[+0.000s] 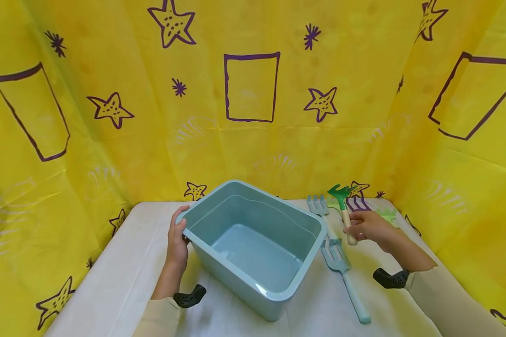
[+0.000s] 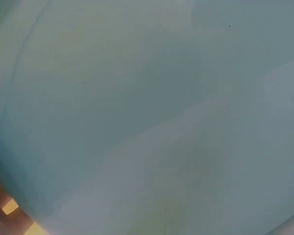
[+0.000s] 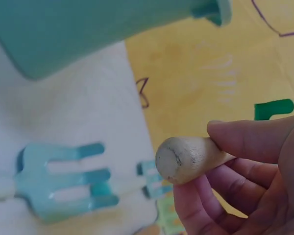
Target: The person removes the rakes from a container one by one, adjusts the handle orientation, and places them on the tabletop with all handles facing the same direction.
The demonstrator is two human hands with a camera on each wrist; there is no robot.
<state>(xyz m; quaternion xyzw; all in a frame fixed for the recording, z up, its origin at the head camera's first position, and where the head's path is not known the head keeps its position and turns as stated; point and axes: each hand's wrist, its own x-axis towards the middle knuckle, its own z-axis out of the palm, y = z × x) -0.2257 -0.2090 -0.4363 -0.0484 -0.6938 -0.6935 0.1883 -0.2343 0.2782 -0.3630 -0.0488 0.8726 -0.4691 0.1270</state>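
A pale blue-green plastic tub point(image 1: 257, 248) sits at an angle on the table, and nothing lies inside it. My left hand point(image 1: 178, 243) grips its rim at the left corner; in the left wrist view the tub's wall point(image 2: 147, 107) fills nearly everything. To the right of the tub, my right hand point(image 1: 373, 228) holds a small green hand rake point(image 1: 340, 192) above the table by its wooden handle point(image 3: 186, 159), thumb on one side and fingers on the other. Below it lies a light blue hand fork point(image 1: 337, 260), its handle towards me.
Another light blue fork point(image 1: 318, 205) lies behind, partly hidden by the tub. A purple fork point(image 1: 357, 203) and a light green tool point(image 1: 387, 214) are by the right hand. Yellow patterned cloth point(image 1: 253, 150) stands around the white-covered table point(image 1: 122, 281) at the back and sides.
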